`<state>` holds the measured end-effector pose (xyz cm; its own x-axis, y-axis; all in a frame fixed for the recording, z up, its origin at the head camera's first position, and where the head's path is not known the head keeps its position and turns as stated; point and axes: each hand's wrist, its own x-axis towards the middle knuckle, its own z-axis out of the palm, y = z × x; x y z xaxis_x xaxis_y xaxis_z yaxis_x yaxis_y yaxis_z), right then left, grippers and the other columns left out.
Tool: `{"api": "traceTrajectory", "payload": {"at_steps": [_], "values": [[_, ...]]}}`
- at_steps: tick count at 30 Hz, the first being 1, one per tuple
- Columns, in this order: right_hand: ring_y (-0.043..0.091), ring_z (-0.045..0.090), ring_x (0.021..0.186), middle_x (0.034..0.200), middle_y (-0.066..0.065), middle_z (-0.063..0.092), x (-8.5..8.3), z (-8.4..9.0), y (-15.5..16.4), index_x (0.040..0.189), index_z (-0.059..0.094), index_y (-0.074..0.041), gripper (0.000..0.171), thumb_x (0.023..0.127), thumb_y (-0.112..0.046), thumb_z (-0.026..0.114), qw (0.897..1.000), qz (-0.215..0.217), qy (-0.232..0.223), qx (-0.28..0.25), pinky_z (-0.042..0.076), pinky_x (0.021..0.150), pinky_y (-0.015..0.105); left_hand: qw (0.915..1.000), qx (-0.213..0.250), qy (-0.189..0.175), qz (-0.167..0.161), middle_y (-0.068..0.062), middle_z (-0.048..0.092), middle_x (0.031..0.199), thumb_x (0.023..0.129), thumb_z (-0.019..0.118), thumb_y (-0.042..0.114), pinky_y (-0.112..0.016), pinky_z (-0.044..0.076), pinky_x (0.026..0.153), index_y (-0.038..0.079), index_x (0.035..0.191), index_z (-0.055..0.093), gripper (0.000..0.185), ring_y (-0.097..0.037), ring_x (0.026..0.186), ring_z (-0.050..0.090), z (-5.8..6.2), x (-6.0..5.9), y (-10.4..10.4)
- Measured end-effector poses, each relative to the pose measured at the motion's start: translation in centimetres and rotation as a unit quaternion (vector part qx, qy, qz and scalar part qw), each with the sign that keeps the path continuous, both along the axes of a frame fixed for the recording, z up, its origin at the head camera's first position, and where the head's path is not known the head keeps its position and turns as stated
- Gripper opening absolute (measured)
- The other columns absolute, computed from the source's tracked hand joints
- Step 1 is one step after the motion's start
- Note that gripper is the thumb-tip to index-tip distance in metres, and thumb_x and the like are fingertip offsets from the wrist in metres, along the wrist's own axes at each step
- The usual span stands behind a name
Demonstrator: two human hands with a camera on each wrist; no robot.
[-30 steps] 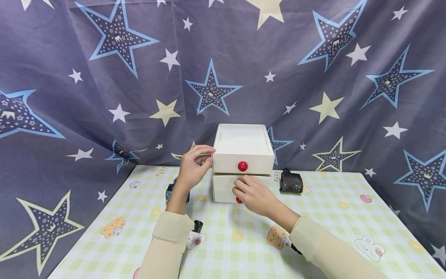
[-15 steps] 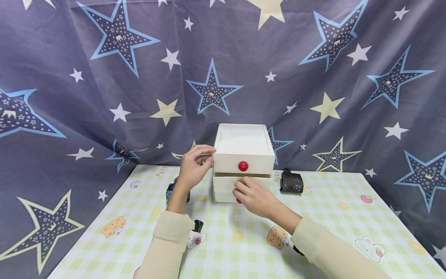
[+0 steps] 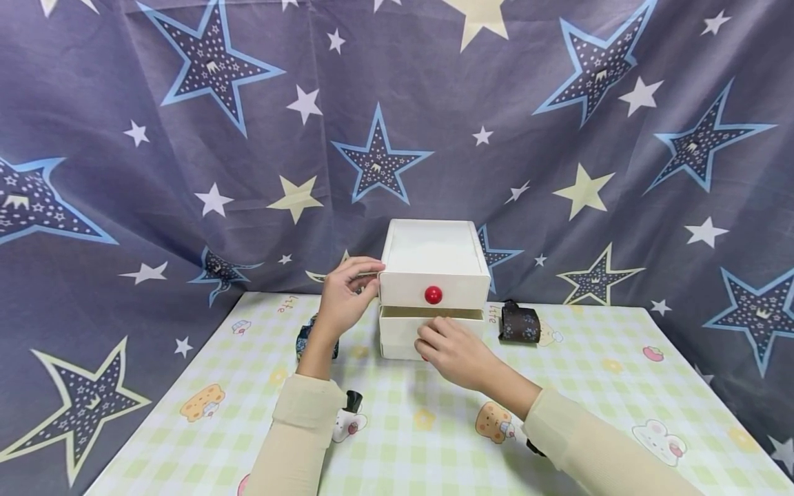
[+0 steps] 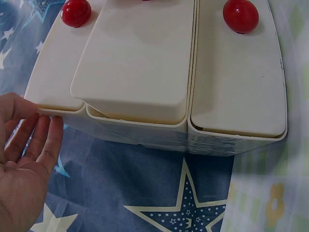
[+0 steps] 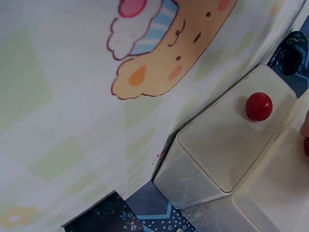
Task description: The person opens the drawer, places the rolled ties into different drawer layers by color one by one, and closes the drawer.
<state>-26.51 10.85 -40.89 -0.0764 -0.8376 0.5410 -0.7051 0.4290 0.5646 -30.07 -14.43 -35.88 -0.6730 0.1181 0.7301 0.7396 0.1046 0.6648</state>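
A white cabinet [image 3: 434, 246] with three stacked drawers stands on the table; red balls serve as knobs. My right hand [image 3: 457, 355] pinches the middle drawer's knob [image 5: 306, 146], mostly hidden behind its fingers. That middle drawer [image 4: 133, 63] is pulled partway out, and a gap shows above its front. The top drawer [image 3: 403, 291] and bottom drawer [image 5: 227, 137] are in. My left hand [image 3: 347, 296] rests its fingertips against the cabinet's upper left edge; in the left wrist view several straight fingers [image 4: 39, 135] touch the side wall.
To the cabinet's right lies a dark floral cup-like object [image 3: 520, 324]. A blue patterned object [image 3: 304, 339] sits at the left, partly behind my left forearm. A checked cloth [image 3: 217, 441] covers the table, and a star-print curtain [image 3: 260, 172] hangs close behind.
The middle drawer has slid a little toward me with my right hand on its knob, and the gap above its front has widened. My left hand has stayed in place.
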Motion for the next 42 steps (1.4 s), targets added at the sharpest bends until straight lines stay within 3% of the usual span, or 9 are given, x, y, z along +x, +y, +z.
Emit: {"api": "traceTrajectory", "payload": {"at_steps": [5,13,19,26,30,37,42], "values": [[0.023,0.056,0.096,0.106,0.006,0.063,0.2,0.1,0.1,0.1,0.071,-0.009,0.046,0.112,-0.011,0.027,1.0,-0.005,-0.002,0.007,0.052,0.079,0.031,1.0,0.001,0.007,0.0,-0.018,0.065,0.121,0.091,0.065,-0.014,-0.051,0.058,0.097,-0.007,0.111,0.073,0.023,-0.033,0.11,0.066,0.0,0.1,-0.1],[0.023,0.055,0.096,0.107,0.005,0.062,0.8,0.3,0.1,0.101,0.071,-0.009,0.04,0.11,-0.01,0.032,1.0,-0.005,-0.001,0.016,0.051,0.077,0.031,1.0,0.0,0.007,-0.002,-0.015,0.066,0.12,0.093,0.066,-0.011,-0.037,0.059,0.096,-0.004,0.112,0.075,0.022,-0.03,0.109,0.067,0.0,0.2,-0.1],[0.023,0.054,0.095,0.106,0.005,0.063,0.9,0.1,0.2,0.101,0.071,-0.009,0.033,0.106,-0.01,0.039,1.0,-0.001,0.003,0.017,0.051,0.076,0.031,1.0,-0.002,0.005,0.001,-0.017,0.065,0.121,0.092,0.066,-0.013,-0.039,0.059,0.097,-0.006,0.112,0.074,0.023,-0.032,0.109,0.067,0.0,0.1,-0.1],[0.023,0.055,0.095,0.106,0.005,0.063,1.1,0.1,0.2,0.101,0.07,-0.009,0.034,0.107,-0.012,0.037,1.0,0.001,0.006,0.016,0.051,0.075,0.03,0.9999,-0.008,0.002,0.007,-0.028,0.063,0.12,0.089,0.062,-0.021,-0.051,0.058,0.096,-0.016,0.111,0.07,0.023,-0.042,0.109,0.065,0.1,0.2,0.1],[0.023,0.054,0.094,0.106,0.005,0.062,1.2,0.1,0.2,0.102,0.07,-0.009,0.032,0.106,-0.011,0.039,1.0,0.005,0.007,0.015,0.05,0.074,0.03,0.9999,-0.007,0.002,0.007,-0.028,0.063,0.12,0.09,0.062,-0.02,-0.054,0.057,0.096,-0.015,0.111,0.07,0.023,-0.042,0.109,0.064,0.1,0.2,0.0],[0.022,0.053,0.091,0.105,0.005,0.062,1.5,0.2,0.2,0.101,0.07,-0.009,0.026,0.102,-0.012,0.044,1.0,0.01,0.017,0.014,0.05,0.073,0.029,1.0,-0.003,0.006,0.002,-0.017,0.065,0.121,0.092,0.066,-0.012,-0.043,0.059,0.096,-0.006,0.112,0.074,0.022,-0.032,0.11,0.066,0.0,0.2,-0.1],[0.022,0.053,0.091,0.105,0.004,0.061,1.6,0.1,0.2,0.102,0.07,-0.009,0.029,0.105,-0.012,0.041,1.0,0.01,0.015,0.016,0.05,0.073,0.029,0.9999,-0.006,0.011,0.002,-0.014,0.066,0.12,0.092,0.065,-0.011,-0.037,0.06,0.096,-0.006,0.111,0.074,0.022,-0.027,0.109,0.066,0.0,0.0,-0.1]]}}
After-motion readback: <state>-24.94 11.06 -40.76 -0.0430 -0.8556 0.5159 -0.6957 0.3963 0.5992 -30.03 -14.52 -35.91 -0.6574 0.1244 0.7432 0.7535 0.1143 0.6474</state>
